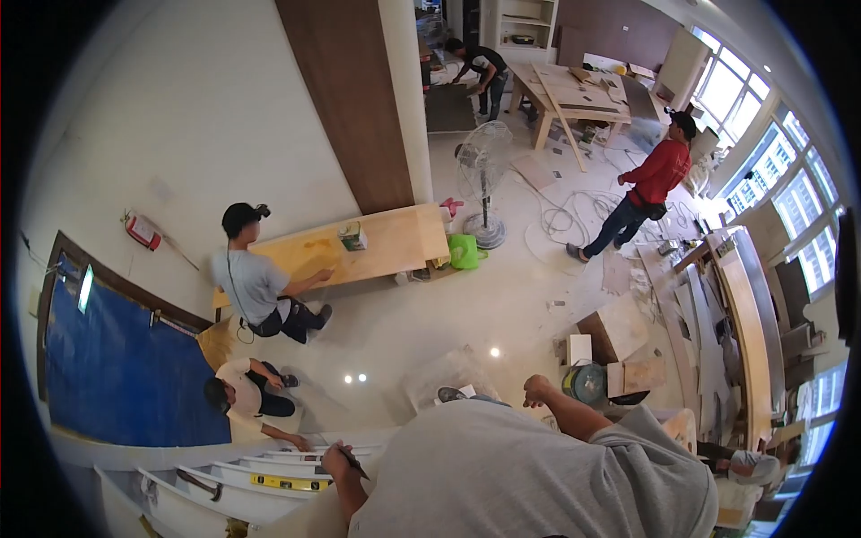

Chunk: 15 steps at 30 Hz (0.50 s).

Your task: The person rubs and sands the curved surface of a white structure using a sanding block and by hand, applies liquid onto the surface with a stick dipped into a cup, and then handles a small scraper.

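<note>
My left hand (337, 461) is closed around a dark, narrow object (358, 463); I cannot tell its kind. It is at the right end of a white slatted frame (202, 502), which resembles a shelf unit. A yellow spirit level (285, 482) and a hammer (202, 484) lie on that frame. Just left of my left hand, a crouching co-worker's hand (300, 443) reaches to the frame's edge. My right hand (537, 392) is curled into a fist in front of my body, over the floor, with nothing showing in it. A teal bucket (585, 384) stands to its right.
A co-worker in grey (258, 282) bends at a wooden bench (404, 235) bearing a can (352, 237). A standing fan (485, 175), loose cables (565, 211) and a person in red (659, 170) are farther off. Boards (749, 332) are stacked at right; a blue door (126, 359) is left.
</note>
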Available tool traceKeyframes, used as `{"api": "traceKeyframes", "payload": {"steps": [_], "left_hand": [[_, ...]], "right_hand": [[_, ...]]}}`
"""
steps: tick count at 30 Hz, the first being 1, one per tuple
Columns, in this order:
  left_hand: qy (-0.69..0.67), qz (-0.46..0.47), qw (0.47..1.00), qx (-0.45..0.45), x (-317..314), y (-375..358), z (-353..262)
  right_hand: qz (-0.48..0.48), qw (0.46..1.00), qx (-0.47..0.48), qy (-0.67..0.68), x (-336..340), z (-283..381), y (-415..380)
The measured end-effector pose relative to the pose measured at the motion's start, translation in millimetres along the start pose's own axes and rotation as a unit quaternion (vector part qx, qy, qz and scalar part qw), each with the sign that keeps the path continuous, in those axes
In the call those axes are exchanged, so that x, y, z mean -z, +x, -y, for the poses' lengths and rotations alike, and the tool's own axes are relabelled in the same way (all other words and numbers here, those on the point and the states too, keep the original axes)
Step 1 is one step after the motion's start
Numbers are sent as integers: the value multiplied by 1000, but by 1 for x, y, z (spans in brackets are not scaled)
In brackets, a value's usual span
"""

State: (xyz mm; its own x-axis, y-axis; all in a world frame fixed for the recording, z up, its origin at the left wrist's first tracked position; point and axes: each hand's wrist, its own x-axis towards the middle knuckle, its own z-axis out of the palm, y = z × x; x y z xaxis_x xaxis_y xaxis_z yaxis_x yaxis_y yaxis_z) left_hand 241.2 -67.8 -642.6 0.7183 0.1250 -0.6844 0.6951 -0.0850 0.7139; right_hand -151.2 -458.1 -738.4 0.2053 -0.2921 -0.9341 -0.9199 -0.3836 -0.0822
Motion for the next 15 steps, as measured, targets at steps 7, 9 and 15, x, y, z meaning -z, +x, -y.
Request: {"api": "traceKeyframes", "payload": {"steps": [7,9,15], "left_hand": [[5,37,999,-1,5,5,0],[-17,24,999,-18,3,4,1],[-14,51,998,-22,15,23,13]], "right_hand": [[80,996,-4,-47,10,-3,8],[84,995,-13,-54,11,-4,5],[61,995,-18,-75,13,-2,-11]]}}
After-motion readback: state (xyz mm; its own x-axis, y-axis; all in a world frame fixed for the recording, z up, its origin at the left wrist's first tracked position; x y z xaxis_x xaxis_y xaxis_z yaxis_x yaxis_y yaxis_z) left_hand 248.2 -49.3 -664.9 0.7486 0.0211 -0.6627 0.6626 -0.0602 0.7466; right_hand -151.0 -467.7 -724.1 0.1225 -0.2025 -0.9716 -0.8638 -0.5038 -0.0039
